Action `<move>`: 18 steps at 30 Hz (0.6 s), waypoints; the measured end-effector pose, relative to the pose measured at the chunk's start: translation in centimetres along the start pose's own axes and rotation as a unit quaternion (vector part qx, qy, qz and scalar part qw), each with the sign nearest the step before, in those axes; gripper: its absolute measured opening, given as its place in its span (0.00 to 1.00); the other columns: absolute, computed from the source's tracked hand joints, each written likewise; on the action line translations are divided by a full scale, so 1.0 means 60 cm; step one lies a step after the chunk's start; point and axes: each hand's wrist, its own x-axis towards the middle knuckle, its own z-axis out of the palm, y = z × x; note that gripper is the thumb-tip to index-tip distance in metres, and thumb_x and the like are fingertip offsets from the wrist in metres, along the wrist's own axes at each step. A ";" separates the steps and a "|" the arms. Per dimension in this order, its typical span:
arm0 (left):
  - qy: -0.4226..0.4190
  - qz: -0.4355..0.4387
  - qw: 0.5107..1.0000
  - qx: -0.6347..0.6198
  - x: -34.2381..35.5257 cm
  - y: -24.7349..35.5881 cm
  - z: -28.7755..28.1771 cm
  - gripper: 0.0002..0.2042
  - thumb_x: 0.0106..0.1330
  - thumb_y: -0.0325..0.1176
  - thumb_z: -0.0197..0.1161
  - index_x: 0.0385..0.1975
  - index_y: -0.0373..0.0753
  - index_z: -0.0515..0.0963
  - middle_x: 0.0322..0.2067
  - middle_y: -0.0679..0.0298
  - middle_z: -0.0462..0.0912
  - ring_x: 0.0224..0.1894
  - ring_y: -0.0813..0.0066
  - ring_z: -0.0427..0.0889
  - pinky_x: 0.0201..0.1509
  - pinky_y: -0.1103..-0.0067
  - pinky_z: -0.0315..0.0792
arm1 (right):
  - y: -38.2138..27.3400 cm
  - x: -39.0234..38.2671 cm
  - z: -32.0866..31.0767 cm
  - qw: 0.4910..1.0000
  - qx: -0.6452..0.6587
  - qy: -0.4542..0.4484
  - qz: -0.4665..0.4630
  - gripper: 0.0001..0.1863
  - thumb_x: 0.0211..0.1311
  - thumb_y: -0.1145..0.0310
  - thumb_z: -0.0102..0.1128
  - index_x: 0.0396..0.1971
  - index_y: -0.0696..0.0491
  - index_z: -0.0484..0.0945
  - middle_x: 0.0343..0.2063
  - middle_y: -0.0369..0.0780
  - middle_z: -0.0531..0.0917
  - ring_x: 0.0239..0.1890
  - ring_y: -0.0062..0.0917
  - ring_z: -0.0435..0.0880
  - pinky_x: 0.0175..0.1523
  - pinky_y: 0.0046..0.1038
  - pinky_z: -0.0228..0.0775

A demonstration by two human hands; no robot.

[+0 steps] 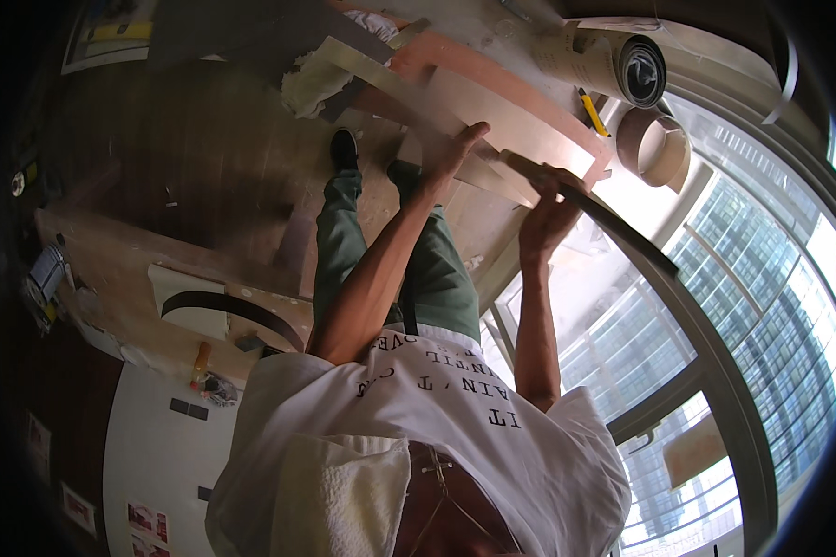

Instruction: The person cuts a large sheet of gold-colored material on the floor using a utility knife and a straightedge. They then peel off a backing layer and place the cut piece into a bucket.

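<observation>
A long, thin, flexible strip (630, 234), dark on its right stretch and brownish between my hands, runs slantwise across the workbench. My right hand (553, 212) is closed around it, fingers wrapped over the top. My left hand (463, 147) grips the strip farther left, its thumb sticking out and its other fingers mostly hidden. Beyond my left hand, a pale strip (372, 70) slants to the far left; whether it is the same piece I cannot tell. Beneath lies a pale flat panel (520, 116) with a reddish border.
At the far right are a large roll of sheet material (585, 65), a yellow cutter knife (594, 116) and a coiled brown strip (633, 139). A torn pale scrap (316, 84) hangs at the far left. On the left, another bench (130, 246) holds a curved dark strip (223, 302). Windows (734, 241) line the right.
</observation>
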 end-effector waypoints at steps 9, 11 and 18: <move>-0.025 -0.152 0.987 -0.040 -0.011 0.010 0.001 0.28 0.52 0.43 0.73 0.50 0.39 0.69 0.46 0.64 0.73 0.44 0.74 0.76 0.43 0.74 0.75 | 0.012 -0.020 0.021 0.997 -0.004 -0.014 -0.070 0.08 0.67 0.79 0.50 0.43 0.55 0.65 0.40 0.46 0.76 0.46 0.32 0.80 0.49 0.32 0.76; -0.037 -0.169 0.985 -0.017 -0.016 0.027 0.002 0.28 0.52 0.43 0.73 0.50 0.41 0.69 0.47 0.64 0.72 0.46 0.74 0.74 0.45 0.72 0.73 | -0.005 -0.020 0.003 0.994 0.043 0.041 -0.088 0.09 0.65 0.82 0.51 0.42 0.55 0.66 0.40 0.47 0.76 0.45 0.34 0.80 0.48 0.32 0.75; -0.043 -0.213 0.975 -0.041 -0.006 -0.046 -0.028 0.32 0.51 0.44 0.73 0.56 0.44 0.68 0.51 0.63 0.71 0.54 0.72 0.69 0.52 0.69 0.69 | 0.046 -0.071 -0.035 0.993 0.021 0.104 -0.048 0.10 0.66 0.82 0.48 0.43 0.54 0.65 0.40 0.47 0.75 0.46 0.35 0.79 0.51 0.36 0.74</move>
